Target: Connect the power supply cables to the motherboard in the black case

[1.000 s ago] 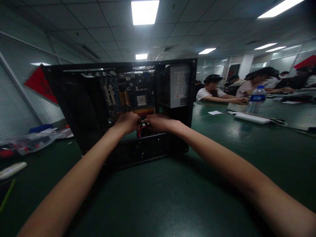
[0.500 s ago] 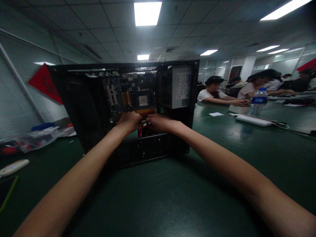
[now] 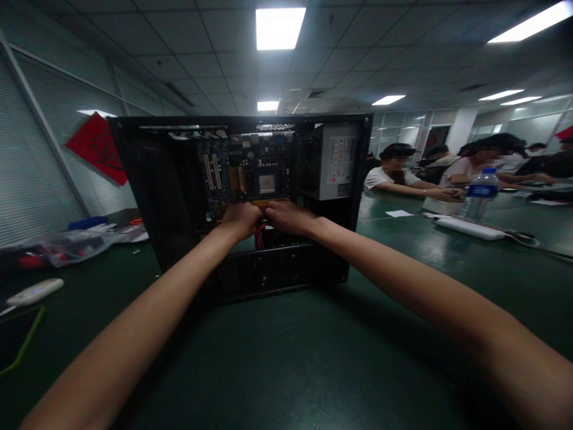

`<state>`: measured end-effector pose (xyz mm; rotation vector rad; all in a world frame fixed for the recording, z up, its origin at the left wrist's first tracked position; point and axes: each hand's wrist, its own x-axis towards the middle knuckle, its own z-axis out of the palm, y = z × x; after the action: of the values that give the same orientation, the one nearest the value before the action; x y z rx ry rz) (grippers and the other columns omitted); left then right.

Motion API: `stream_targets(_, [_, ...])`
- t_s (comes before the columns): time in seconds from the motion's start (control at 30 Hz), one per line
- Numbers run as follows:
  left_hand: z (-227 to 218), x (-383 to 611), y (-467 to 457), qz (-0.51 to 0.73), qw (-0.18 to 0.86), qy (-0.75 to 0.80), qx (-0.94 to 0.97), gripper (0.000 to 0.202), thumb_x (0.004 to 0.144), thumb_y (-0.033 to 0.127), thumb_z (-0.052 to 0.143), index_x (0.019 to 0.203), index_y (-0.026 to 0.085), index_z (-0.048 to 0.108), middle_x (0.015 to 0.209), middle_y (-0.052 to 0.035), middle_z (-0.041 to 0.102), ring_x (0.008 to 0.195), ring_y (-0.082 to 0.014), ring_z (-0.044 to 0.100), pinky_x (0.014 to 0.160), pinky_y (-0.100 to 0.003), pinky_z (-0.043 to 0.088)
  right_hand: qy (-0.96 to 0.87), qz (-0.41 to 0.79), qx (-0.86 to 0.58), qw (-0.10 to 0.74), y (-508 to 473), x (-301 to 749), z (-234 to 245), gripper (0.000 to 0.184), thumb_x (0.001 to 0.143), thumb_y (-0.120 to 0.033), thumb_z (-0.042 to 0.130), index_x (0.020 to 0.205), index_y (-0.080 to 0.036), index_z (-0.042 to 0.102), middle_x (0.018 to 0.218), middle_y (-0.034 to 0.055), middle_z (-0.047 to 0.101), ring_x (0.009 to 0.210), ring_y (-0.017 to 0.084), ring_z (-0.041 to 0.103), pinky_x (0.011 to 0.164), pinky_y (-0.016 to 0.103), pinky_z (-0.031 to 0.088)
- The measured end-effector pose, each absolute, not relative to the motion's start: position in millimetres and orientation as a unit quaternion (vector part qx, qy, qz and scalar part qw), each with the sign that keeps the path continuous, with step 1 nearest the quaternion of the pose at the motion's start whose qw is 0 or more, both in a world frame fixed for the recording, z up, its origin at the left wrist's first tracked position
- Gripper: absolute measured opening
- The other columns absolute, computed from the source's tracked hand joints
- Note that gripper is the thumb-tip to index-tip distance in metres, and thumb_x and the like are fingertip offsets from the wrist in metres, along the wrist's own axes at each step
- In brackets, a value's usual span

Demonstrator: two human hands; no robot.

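Observation:
An open black computer case (image 3: 156,197) stands on the dark green table (image 3: 290,358), its motherboard (image 3: 250,173) and grey power supply (image 3: 333,161) facing me. Both my arms reach into it. My left hand (image 3: 242,218) is curled closed just below the orange memory slots (image 3: 268,202). Touching it from the right is my right hand (image 3: 290,216), fingers also curled. What they pinch between them is too small and dark to name. Pink cables (image 3: 259,239) show under the hands.
Plastic bags with parts (image 3: 67,245) and a white device (image 3: 33,291) lie at the left. A water bottle (image 3: 478,194) and a white power strip (image 3: 470,228) stand at the right. Other people (image 3: 398,173) sit at the far right end of the table.
The view has shifted, so the case sits a little further right in frame. My hands stay together at the same spot inside the case.

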<state>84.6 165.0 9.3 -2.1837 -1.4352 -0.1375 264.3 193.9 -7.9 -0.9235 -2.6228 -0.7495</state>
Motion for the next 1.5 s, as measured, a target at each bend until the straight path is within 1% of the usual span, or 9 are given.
stream_targets(0.13, [9, 85, 165, -0.049, 0.262, -0.534, -0.802, 0.034, 0.094, 0.036, 0.055, 0.110, 0.020, 0.081, 0.108, -0.0170, 0.078, 0.105, -0.0332, 0.073, 0.084, -0.039, 0.054, -0.897, -0.343, -0.271, 0.073, 199, 265, -4, 0.035, 0.106, -0.020, 0.039, 0.115, -0.006, 0.070, 0.113, 0.0209, 0.073, 0.100, 0.026, 0.069, 0.082, 0.036, 0.047])
stream_targets(0.27, [9, 84, 165, -0.044, 0.261, -0.537, -0.801, 0.034, 0.094, 0.034, 0.054, 0.108, 0.022, 0.082, 0.106, -0.0160, 0.079, 0.103, -0.0332, 0.073, 0.080, -0.038, 0.054, -0.895, -0.368, -0.251, 0.028, 206, 265, -4, 0.040, 0.107, -0.020, 0.033, 0.111, -0.007, 0.071, 0.099, 0.0198, 0.076, 0.085, 0.025, 0.070, 0.070, 0.033, 0.042])
stream_targets(0.37, [9, 84, 166, -0.044, 0.257, -0.538, -0.801, 0.034, 0.094, 0.033, 0.053, 0.107, 0.023, 0.082, 0.105, -0.0155, 0.079, 0.100, -0.0328, 0.074, 0.078, -0.037, 0.054, -0.893, -0.367, -0.260, 0.025, 208, 264, -8, 0.039, 0.106, -0.023, 0.036, 0.112, -0.008, 0.071, 0.097, 0.0185, 0.077, 0.081, 0.026, 0.071, 0.066, 0.032, 0.039])
stream_targets(0.5, [9, 84, 164, -0.046, 0.258, -0.533, -0.805, 0.034, 0.093, 0.032, 0.052, 0.109, 0.022, 0.081, 0.106, -0.0154, 0.079, 0.102, -0.0330, 0.073, 0.078, -0.038, 0.053, -0.892, -0.350, -0.283, 0.046, 207, 265, -12, 0.038, 0.106, -0.022, 0.037, 0.116, -0.008, 0.071, 0.098, 0.0185, 0.077, 0.083, 0.026, 0.072, 0.067, 0.032, 0.039])
stream_targets(0.67, [10, 84, 162, -0.046, 0.258, -0.527, -0.808, 0.034, 0.093, 0.031, 0.053, 0.110, 0.021, 0.081, 0.106, -0.0154, 0.078, 0.101, -0.0317, 0.073, 0.078, -0.037, 0.052, -0.893, -0.346, -0.285, 0.034, 203, 266, -12, 0.036, 0.106, -0.019, 0.037, 0.120, -0.008, 0.069, 0.102, 0.0179, 0.077, 0.084, 0.026, 0.073, 0.065, 0.031, 0.039])
stream_targets(0.9, [9, 83, 165, -0.055, 0.258, -0.522, -0.811, 0.031, 0.092, 0.030, 0.056, 0.107, 0.020, 0.081, 0.104, -0.0157, 0.078, 0.100, -0.0316, 0.073, 0.080, -0.037, 0.052, -0.894, -0.350, -0.276, 0.039, 205, 268, -14, 0.034, 0.107, -0.020, 0.039, 0.121, -0.007, 0.068, 0.099, 0.0171, 0.077, 0.083, 0.024, 0.072, 0.066, 0.030, 0.040])
stream_targets(1.13, [9, 85, 164, -0.049, 0.256, -0.530, -0.807, 0.031, 0.092, 0.030, 0.056, 0.106, 0.018, 0.082, 0.104, -0.0170, 0.078, 0.098, -0.0329, 0.074, 0.078, -0.038, 0.052, -0.891, -0.365, -0.268, 0.037, 205, 270, -15, 0.032, 0.107, -0.021, 0.042, 0.116, -0.008, 0.069, 0.093, 0.0166, 0.077, 0.080, 0.024, 0.071, 0.064, 0.030, 0.039])
stream_targets(1.33, [10, 85, 163, -0.045, 0.257, -0.528, -0.808, 0.032, 0.091, 0.025, 0.055, 0.108, 0.019, 0.081, 0.107, -0.0169, 0.078, 0.099, -0.0344, 0.074, 0.076, -0.038, 0.053, -0.892, -0.369, -0.259, 0.041, 208, 271, -18, 0.030, 0.108, -0.021, 0.043, 0.113, -0.008, 0.070, 0.093, 0.0158, 0.077, 0.078, 0.022, 0.070, 0.063, 0.029, 0.036])
stream_targets(1.5, [10, 86, 162, -0.047, 0.259, -0.527, -0.808, 0.033, 0.093, 0.027, 0.054, 0.110, 0.017, 0.080, 0.108, -0.0186, 0.077, 0.102, -0.0348, 0.073, 0.081, -0.040, 0.053, -0.889, -0.357, -0.279, 0.067, 210, 272, -19, 0.031, 0.108, -0.025, 0.044, 0.115, -0.008, 0.069, 0.098, 0.0165, 0.077, 0.081, 0.022, 0.071, 0.066, 0.029, 0.038])
